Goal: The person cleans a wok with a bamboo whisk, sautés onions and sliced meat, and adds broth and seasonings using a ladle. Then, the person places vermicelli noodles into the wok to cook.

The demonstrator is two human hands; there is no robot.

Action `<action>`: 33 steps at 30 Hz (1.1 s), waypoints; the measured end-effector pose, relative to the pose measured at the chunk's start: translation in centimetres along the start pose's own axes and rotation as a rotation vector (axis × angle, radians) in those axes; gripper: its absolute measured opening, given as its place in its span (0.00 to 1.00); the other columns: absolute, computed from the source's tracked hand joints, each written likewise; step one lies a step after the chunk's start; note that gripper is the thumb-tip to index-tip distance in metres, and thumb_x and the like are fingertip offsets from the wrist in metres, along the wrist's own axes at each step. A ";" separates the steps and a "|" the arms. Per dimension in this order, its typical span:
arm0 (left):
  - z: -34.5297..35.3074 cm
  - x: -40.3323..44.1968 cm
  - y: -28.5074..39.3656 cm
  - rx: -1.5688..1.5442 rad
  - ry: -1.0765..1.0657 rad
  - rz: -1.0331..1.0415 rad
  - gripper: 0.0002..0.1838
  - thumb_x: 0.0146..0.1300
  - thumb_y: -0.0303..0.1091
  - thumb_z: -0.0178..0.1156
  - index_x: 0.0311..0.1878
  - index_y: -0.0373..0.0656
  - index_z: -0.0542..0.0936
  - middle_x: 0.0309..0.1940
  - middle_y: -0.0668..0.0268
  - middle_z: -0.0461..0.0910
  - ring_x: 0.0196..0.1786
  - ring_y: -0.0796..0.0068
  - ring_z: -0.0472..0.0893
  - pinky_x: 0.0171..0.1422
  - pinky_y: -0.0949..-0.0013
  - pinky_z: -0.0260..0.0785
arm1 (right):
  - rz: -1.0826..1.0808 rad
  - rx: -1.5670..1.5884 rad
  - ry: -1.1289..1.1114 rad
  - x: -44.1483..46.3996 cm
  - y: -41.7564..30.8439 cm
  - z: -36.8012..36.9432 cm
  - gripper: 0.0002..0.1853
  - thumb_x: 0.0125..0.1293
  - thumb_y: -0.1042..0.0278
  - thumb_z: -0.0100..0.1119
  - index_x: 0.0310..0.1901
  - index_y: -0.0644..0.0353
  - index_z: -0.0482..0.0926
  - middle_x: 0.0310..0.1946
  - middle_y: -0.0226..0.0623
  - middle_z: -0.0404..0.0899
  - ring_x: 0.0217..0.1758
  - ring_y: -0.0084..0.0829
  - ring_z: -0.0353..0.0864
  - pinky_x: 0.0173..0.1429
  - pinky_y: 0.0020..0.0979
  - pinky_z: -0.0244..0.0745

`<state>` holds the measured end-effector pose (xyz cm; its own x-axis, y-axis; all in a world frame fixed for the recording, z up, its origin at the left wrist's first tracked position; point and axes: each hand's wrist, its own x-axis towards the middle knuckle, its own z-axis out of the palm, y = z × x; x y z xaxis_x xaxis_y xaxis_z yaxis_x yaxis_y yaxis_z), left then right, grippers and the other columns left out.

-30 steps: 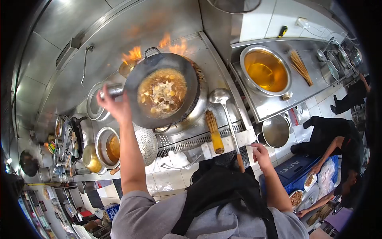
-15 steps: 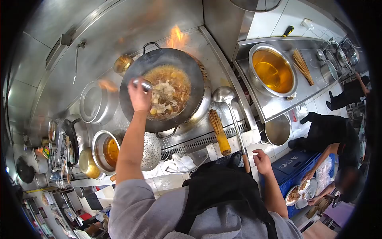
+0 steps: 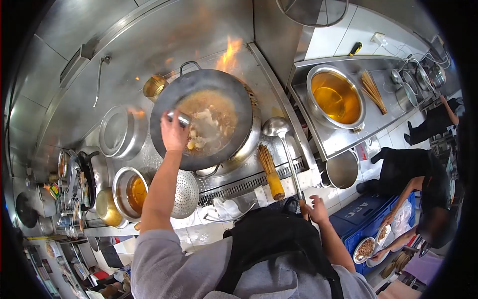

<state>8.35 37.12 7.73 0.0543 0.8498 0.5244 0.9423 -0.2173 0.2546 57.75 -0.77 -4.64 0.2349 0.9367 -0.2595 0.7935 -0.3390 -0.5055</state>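
My left hand (image 3: 174,133) is closed around a small metal cup (image 3: 180,119), held over the left side of the black wok (image 3: 164,99). In the wok, brownish food with pale pieces (image 3: 206,119) sits in liquid under steam, which blurs its kind. My right hand (image 3: 317,209) is low at the right, fingers parted and holding nothing, close beside the wooden handle end of a long ladle (image 3: 277,127). The ladle lies on the stove top with its bowl toward the wok. Left of it rests a bamboo wok brush (image 3: 271,177) with a yellow grip.
Flames (image 3: 230,54) rise behind the wok. A perforated strainer (image 3: 184,195) and a bowl of amber liquid (image 3: 119,192) lie front left. On the right counter stands a large pot of oil (image 3: 312,94). Another person (image 3: 406,172) handles plates over blue crates (image 3: 363,204).
My right hand has moved left, closer to the ladle's handle end. My left hand still holds the cup over the wok, and steam veils the food more.
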 end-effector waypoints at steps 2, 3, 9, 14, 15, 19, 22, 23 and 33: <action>-1.0 0.7 1.0 0.018 0.118 -0.113 0.38 0.45 0.28 0.74 0.64 0.52 0.74 0.66 0.46 0.65 0.63 0.43 0.72 0.66 0.52 0.68 | 0.040 0.037 -0.067 -0.5 0.4 2.4 0.29 0.60 0.59 0.69 0.58 0.59 0.67 0.39 0.57 0.78 0.40 0.48 0.83 0.47 0.46 0.76; -1.1 0.8 1.1 0.035 -0.007 0.013 0.39 0.45 0.29 0.74 0.65 0.53 0.74 0.66 0.45 0.65 0.63 0.43 0.71 0.66 0.52 0.68 | 0.094 0.120 -0.161 -0.6 0.4 3.5 0.30 0.60 0.58 0.69 0.59 0.59 0.66 0.42 0.59 0.78 0.44 0.53 0.82 0.50 0.49 0.76; -2.3 2.2 2.7 0.058 0.137 -0.021 0.39 0.44 0.30 0.75 0.64 0.54 0.74 0.66 0.48 0.66 0.60 0.46 0.74 0.63 0.52 0.70 | 0.305 0.116 -0.159 0.2 -3.5 -0.9 0.25 0.55 0.68 0.59 0.56 0.55 0.68 0.37 0.60 0.82 0.46 0.63 0.80 0.48 0.56 0.74; -2.3 0.7 3.9 0.165 0.221 -0.178 0.39 0.43 0.31 0.76 0.63 0.55 0.74 0.66 0.51 0.67 0.59 0.48 0.76 0.60 0.51 0.71 | 0.060 0.360 -0.136 -0.8 1.3 -4.5 0.17 0.54 0.69 0.60 0.46 0.60 0.73 0.27 0.48 0.75 0.32 0.44 0.79 0.39 0.40 0.75; -2.5 0.0 4.3 0.248 0.120 -0.119 0.39 0.43 0.31 0.75 0.64 0.56 0.74 0.66 0.52 0.67 0.58 0.49 0.76 0.59 0.52 0.71 | 0.055 0.474 -0.183 -0.7 2.3 -5.2 0.15 0.55 0.74 0.60 0.45 0.61 0.75 0.26 0.37 0.72 0.31 0.30 0.74 0.40 0.31 0.73; -3.5 -0.4 7.1 0.374 0.118 -0.206 0.40 0.45 0.33 0.74 0.67 0.58 0.73 0.66 0.52 0.67 0.57 0.50 0.76 0.58 0.54 0.72 | -0.163 0.731 -0.513 1.7 -0.1 -11.8 0.21 0.59 0.81 0.58 0.56 0.59 0.74 0.32 0.25 0.74 0.36 0.20 0.74 0.47 0.26 0.72; -3.6 -0.9 8.0 0.377 0.170 -0.391 0.40 0.47 0.35 0.74 0.67 0.56 0.72 0.65 0.52 0.67 0.56 0.49 0.77 0.59 0.53 0.71 | -0.221 0.510 -0.514 5.4 -3.7 -13.7 0.36 0.67 0.77 0.55 0.76 0.55 0.54 0.24 0.30 0.72 0.24 0.21 0.71 0.31 0.27 0.72; -3.8 -0.9 8.4 0.331 0.231 -0.543 0.39 0.47 0.36 0.74 0.67 0.55 0.72 0.65 0.51 0.67 0.56 0.48 0.77 0.59 0.52 0.71 | -0.218 0.561 -0.575 6.3 -5.7 -14.5 0.39 0.68 0.77 0.54 0.77 0.53 0.49 0.23 0.30 0.70 0.21 0.21 0.70 0.27 0.28 0.70; -5.6 -8.4 3.6 -0.866 0.516 -1.228 0.42 0.55 0.49 0.72 0.69 0.37 0.69 0.43 0.56 0.82 0.50 0.56 0.81 0.58 0.61 0.73 | -0.201 0.553 -0.830 7.1 -23.5 -10.9 0.44 0.68 0.78 0.50 0.80 0.45 0.41 0.21 0.31 0.68 0.18 0.23 0.69 0.22 0.30 0.69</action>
<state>9.46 26.50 8.83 -0.8483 0.4985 -0.1784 -0.1482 0.0999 0.9839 46.85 14.78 14.39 -0.5054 0.6957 -0.5104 0.3551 -0.3715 -0.8579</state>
